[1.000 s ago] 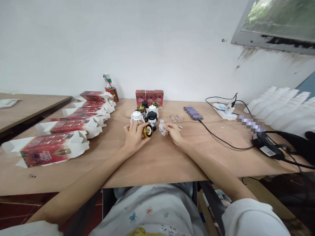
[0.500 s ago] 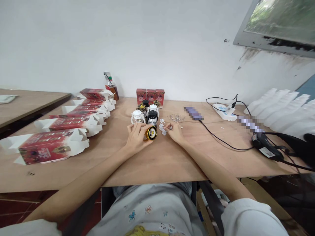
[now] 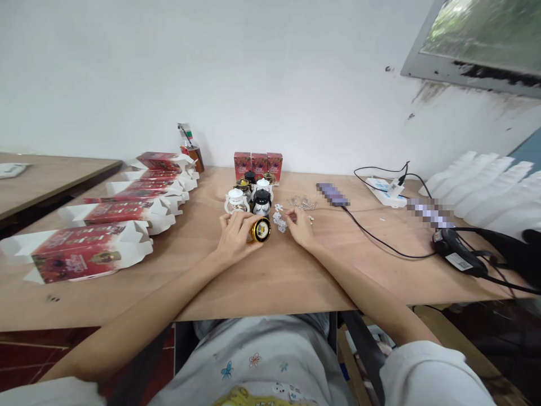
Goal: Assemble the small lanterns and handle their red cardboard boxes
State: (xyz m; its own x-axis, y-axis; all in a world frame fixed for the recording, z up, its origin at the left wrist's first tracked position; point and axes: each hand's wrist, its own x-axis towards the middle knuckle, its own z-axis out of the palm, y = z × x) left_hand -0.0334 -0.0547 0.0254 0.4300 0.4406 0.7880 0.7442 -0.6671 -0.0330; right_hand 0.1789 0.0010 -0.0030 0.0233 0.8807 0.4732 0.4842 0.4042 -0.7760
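My left hand (image 3: 235,232) is closed around a small gold lantern (image 3: 260,229), tipped on its side so that its round, black-rimmed base faces me. Just right of it, my right hand (image 3: 299,225) has its fingertips pinched together beside several small white plastic pieces (image 3: 279,220). Whatever those fingertips hold, if anything, is too small to make out. Behind the hands stand several little lanterns, among them a white lantern (image 3: 236,202) and a black lantern (image 3: 262,202). A loose heap of thin metal wire pieces (image 3: 303,203) lies beyond my right hand.
Red printed boxes (image 3: 84,248) with open flaps lie in a row on the left. Small upright red boxes (image 3: 258,164) stand by the wall. On the right are a phone (image 3: 333,194) on a cable, a power strip (image 3: 385,192) and stacked white translucent pieces (image 3: 486,192).
My right hand has drawn back slightly to the right, away from the white pieces. The gold lantern in my left hand has turned a little.
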